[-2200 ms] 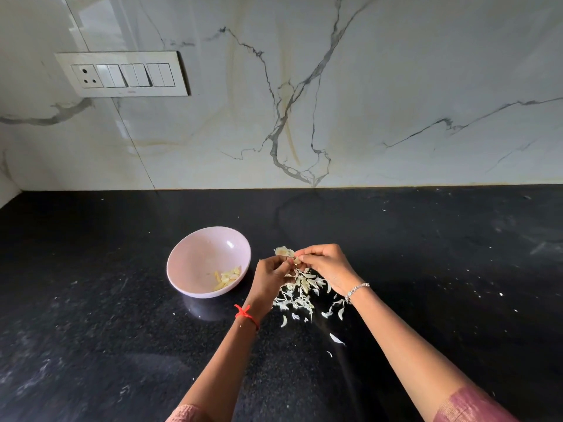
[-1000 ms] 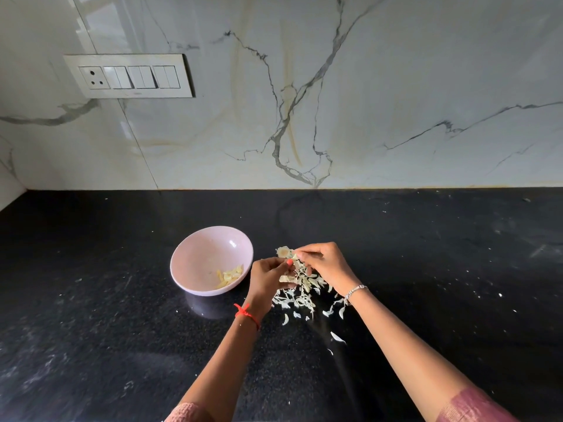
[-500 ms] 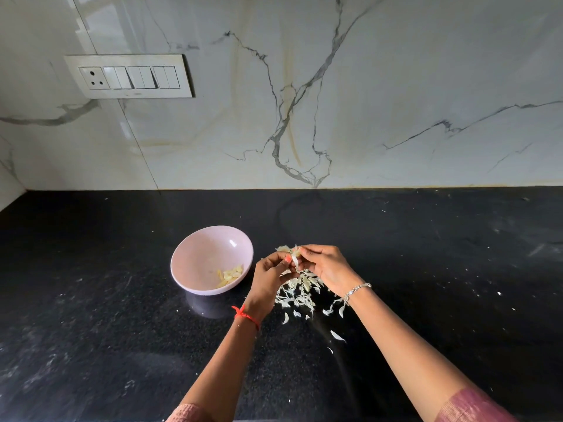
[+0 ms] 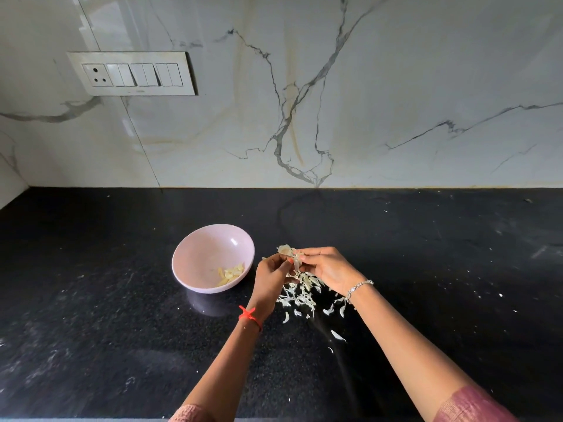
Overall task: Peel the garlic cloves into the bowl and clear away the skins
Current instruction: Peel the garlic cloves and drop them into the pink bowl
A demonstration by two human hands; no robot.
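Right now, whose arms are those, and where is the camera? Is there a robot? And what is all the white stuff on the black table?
There is no robot here. The arms belong to a person, and the one picture comes from a camera worn on that person's head, looking forward and down. That is why two arms reach in from the bottom.

The left hand and the right hand both pinch one garlic clove between their fingertips to peel it. It is too small to tell how much skin is left on it.

The white scraps under the hands are garlic skins, lying in a loose pile on the black countertop. To the left stands a pink bowl with a few peeled cloves inside. On the marble wall behind is a switch panel.
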